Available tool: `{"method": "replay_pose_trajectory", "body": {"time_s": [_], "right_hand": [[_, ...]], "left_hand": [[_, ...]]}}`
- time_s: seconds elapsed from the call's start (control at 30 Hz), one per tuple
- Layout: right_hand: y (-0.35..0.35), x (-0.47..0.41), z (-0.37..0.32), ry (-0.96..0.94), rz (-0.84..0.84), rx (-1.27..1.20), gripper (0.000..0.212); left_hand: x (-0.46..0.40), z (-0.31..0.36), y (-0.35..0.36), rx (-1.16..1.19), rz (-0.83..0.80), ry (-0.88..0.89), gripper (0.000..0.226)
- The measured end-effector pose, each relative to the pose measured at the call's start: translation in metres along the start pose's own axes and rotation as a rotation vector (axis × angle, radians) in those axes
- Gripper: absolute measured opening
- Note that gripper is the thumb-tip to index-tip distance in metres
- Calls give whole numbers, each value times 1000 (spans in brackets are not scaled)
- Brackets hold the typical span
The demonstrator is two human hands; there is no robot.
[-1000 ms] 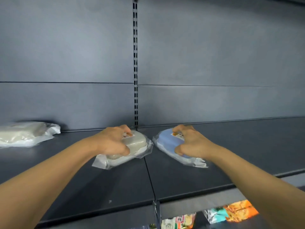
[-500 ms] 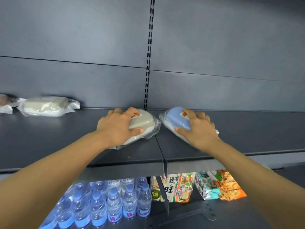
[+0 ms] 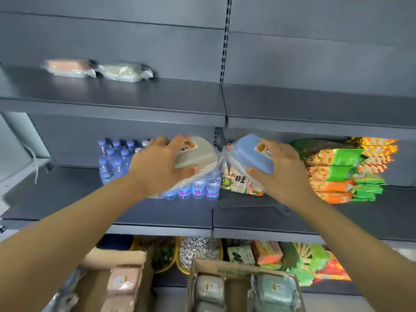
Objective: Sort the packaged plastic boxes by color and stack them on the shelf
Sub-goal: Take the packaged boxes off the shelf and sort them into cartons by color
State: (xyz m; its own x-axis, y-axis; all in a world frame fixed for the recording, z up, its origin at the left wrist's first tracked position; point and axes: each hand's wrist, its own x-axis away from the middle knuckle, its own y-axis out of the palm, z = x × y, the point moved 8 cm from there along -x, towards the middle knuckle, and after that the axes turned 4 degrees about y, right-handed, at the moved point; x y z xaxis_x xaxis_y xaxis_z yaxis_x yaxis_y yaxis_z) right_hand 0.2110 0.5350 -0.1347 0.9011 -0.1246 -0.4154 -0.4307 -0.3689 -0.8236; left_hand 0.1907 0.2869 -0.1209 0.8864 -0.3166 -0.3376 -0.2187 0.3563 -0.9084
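The gray shelf (image 3: 157,95) runs across twelve o'clock, a pink box (image 3: 66,68) and a beige box (image 3: 123,72) wrapped at eleven. At center, the left hand (image 3: 157,167) grips another beige box (image 3: 198,152); the right hand (image 3: 283,170) grips a blue box (image 3: 249,154). Best to lift each level and set beige by beige.

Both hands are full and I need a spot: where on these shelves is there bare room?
The top shelf is bare right of the upright slot rail; its left part is also free in front of the pink box and grey box. The middle shelf is crowded with water bottles and snack packs.
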Motion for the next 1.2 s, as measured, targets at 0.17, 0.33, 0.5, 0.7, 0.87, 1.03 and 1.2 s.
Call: {"method": "replay_pose_trajectory", "body": {"time_s": [0.17,0.33,0.5,0.7,0.87,1.03,1.2], "right_hand": [[59,82,50,63,-184,27,66],[111,152,97,220,-291,58,69],[161,210,142,386,-395,112,68],[216,255,191,475,-416,132,61],[277,262,224,481,-386,87,63],[329,264,247,504,-397,9,67],[355,264,254,467,-379,-31,63]], "left_hand": [[66,-2,86,14,-277,-24,75],[116,-7,175,23,-522,17,81],[152,-12,265,73,-661,86,69],[171,-6,399,70,-792,173,82],[158,-4,502,-76,-761,249,83],[157,-24,575,-141,-695,225,81],[160,-41,610,-157,-644,226,76]]}}
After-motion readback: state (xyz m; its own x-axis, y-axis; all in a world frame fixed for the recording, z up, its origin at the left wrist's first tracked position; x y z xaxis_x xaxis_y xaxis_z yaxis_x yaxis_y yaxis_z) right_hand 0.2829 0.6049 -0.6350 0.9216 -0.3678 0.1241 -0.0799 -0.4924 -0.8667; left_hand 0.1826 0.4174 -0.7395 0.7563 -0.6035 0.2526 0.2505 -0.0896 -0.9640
